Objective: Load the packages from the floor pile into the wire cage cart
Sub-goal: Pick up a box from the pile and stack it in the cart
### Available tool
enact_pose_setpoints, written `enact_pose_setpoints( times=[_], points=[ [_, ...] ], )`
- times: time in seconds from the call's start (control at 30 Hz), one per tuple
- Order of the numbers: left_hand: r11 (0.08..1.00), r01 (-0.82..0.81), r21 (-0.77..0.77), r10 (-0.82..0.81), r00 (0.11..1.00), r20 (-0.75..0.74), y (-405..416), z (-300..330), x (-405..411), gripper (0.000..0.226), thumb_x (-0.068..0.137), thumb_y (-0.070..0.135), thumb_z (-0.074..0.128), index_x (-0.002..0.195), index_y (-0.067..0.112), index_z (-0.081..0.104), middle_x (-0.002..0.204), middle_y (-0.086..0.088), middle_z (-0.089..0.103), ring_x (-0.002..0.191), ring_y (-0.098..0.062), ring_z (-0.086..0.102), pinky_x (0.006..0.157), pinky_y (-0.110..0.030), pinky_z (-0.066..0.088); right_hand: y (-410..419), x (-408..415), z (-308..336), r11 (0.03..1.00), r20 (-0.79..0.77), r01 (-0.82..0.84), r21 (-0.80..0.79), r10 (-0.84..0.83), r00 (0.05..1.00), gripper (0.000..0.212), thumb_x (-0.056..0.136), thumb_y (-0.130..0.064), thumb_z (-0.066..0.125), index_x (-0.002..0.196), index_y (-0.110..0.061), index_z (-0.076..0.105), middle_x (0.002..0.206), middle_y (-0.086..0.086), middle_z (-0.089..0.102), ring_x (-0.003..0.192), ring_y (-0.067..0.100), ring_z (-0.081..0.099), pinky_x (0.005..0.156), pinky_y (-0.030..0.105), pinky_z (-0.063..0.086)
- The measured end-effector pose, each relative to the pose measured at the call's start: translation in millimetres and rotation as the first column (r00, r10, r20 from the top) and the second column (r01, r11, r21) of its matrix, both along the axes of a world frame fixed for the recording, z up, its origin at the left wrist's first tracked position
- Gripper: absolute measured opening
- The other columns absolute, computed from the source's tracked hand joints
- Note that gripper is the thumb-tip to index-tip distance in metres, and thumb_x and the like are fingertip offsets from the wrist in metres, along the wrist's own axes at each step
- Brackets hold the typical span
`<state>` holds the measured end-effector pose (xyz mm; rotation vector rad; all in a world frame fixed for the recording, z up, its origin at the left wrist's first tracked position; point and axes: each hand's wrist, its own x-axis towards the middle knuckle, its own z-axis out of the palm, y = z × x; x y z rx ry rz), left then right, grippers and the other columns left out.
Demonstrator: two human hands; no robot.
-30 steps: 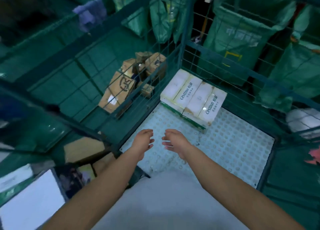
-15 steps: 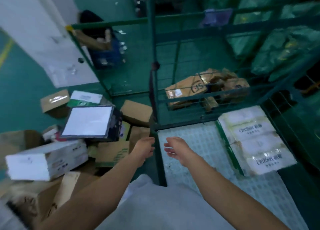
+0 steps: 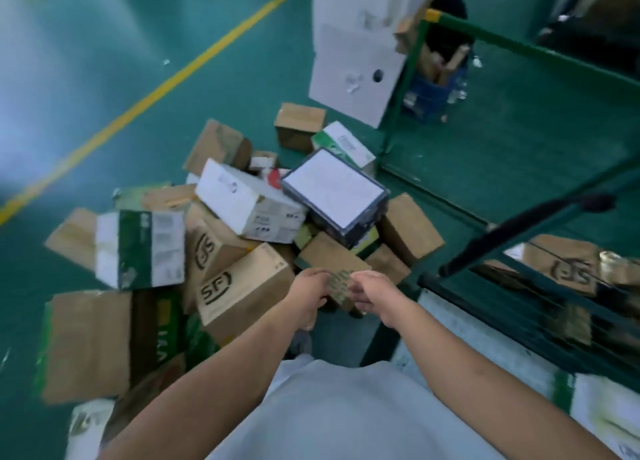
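The floor pile of packages lies ahead and to my left: a brown SF box (image 3: 242, 286), a white carton (image 3: 249, 203), a dark flat parcel with a white label (image 3: 332, 186) and a green-and-white box (image 3: 142, 248). Both my hands are stretched out over the near edge of the pile. My left hand (image 3: 308, 291) and my right hand (image 3: 374, 293) flank the green-patterned end of a small brown box (image 3: 329, 257), fingers loosely curled and holding nothing. Blur hides whether they touch it. The wire cage cart (image 3: 519, 307) stands on my right, and a white pack (image 3: 602, 411) lies on its floor.
A second green cage frame (image 3: 391, 141) stands behind the pile, with a tall white carton (image 3: 353, 65) next to it. SF boxes (image 3: 564, 265) lie beyond the cart's wire wall. A yellow line (image 3: 156, 92) crosses the green floor at the left.
My view has swung left from the cart's inside to the floor pile. Both hands moved with it, from above the cart floor to the small brown box, still holding nothing.
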<state>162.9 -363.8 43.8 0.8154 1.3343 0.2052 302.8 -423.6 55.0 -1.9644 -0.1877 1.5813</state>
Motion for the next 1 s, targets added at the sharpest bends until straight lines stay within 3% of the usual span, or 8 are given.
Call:
enact_pose_setpoints(
  times=[0.1,0.2,0.4,0.5,0.6,0.67,0.8,1.0],
  points=[
    [0.982,-0.187,-0.02,0.187,0.982,-0.023,27.1,-1.2,-44.7,0.023,0.103,0.001,0.05,0.122,0.002,0.063,0.089,-0.012,0.063,0.073,-0.022,0.06,0.057,-0.023,0.052,42.7,-39.7,-9.7,0.992,-0.008,-0.127,-0.007,0.127,0.992,0.02,0.106,-0.029,0.049,0.114,-0.016,0.062,0.104,0.006,0.068,0.086,0.018,0.064,0.07,0.029,0.053],
    [0.965,-0.263,-0.02,0.262,0.964,-0.05,47.0,-6.6,-90.4,0.025,0.102,0.008,0.052,0.124,0.01,0.063,0.102,-0.01,0.065,0.085,-0.021,0.061,0.073,-0.028,0.051,80.2,-81.9,-12.0,0.969,-0.015,-0.244,-0.034,0.243,0.97,0.016,0.106,-0.027,0.049,0.107,-0.017,0.062,0.107,0.007,0.069,0.091,0.02,0.064,0.075,0.03,0.055],
    [0.881,-0.467,-0.077,0.454,0.88,-0.137,70.0,-15.1,-162.0,0.022,0.102,0.016,0.054,0.121,0.017,0.065,0.111,-0.007,0.065,0.094,-0.023,0.066,0.068,-0.03,0.055,132.2,-146.2,-7.8,0.894,-0.032,-0.448,-0.033,0.447,0.894,0.019,0.106,-0.025,0.05,0.114,-0.013,0.062,0.104,0.008,0.068,0.087,0.017,0.063,0.072,0.026,0.053],
    [0.841,-0.534,-0.094,0.514,0.84,-0.171,74.6,-21.5,-185.0,0.022,0.102,0.018,0.054,0.121,0.019,0.065,0.117,-0.005,0.064,0.11,-0.027,0.065,0.087,-0.037,0.058,150.2,-168.1,-15.0,0.858,-0.046,-0.511,-0.049,0.509,0.859,0.022,0.106,-0.026,0.052,0.117,-0.01,0.063,0.107,0.009,0.069,0.085,0.017,0.063,0.068,0.026,0.052],
    [0.789,-0.605,-0.109,0.584,0.793,-0.176,79.3,-27.6,-201.5,0.023,0.102,0.018,0.054,0.123,0.019,0.065,0.113,-0.002,0.065,0.109,-0.025,0.067,0.081,-0.033,0.057,168.7,-187.7,-27.6,0.815,-0.049,-0.574,-0.079,0.572,0.819,0.021,0.105,-0.027,0.052,0.113,-0.013,0.065,0.108,0.007,0.071,0.086,0.018,0.065,0.076,0.031,0.057],
    [0.738,-0.665,-0.116,0.643,0.744,-0.181,84.0,-31.3,-214.4,0.023,0.102,0.018,0.055,0.123,0.019,0.065,0.113,-0.003,0.066,0.106,-0.024,0.068,0.076,-0.031,0.056,184.0,-201.2,-35.0,0.781,-0.055,-0.617,-0.095,0.615,0.786,0.019,0.105,-0.027,0.052,0.108,-0.014,0.065,0.108,0.007,0.071,0.09,0.02,0.065,0.09,0.037,0.058],
    [0.595,-0.795,-0.119,0.774,0.607,-0.178,95.1,-43.8,-243.8,0.023,0.105,0.021,0.054,0.125,0.019,0.064,0.12,-0.003,0.065,0.106,-0.02,0.066,0.079,-0.031,0.057,221.4,-234.5,-44.8,0.692,-0.073,-0.719,-0.064,0.715,0.695,0.021,0.108,-0.022,0.048,0.12,-0.013,0.062,0.11,0.01,0.067,0.091,0.021,0.062,0.084,0.034,0.056],
    [0.405,-0.903,-0.142,0.894,0.424,-0.146,113.8,-66.5,-286.4,0.02,0.107,0.02,0.049,0.123,0.019,0.061,0.114,-0.005,0.063,0.103,-0.02,0.065,0.093,-0.036,0.057,282.1,-285.8,-76.9,0.519,0.054,-0.854,-0.031,0.854,0.517,0.022,0.107,-0.023,0.05,0.123,-0.018,0.063,0.115,0.006,0.066,0.107,0.024,0.065,0.095,0.04,0.058]
  ],
)
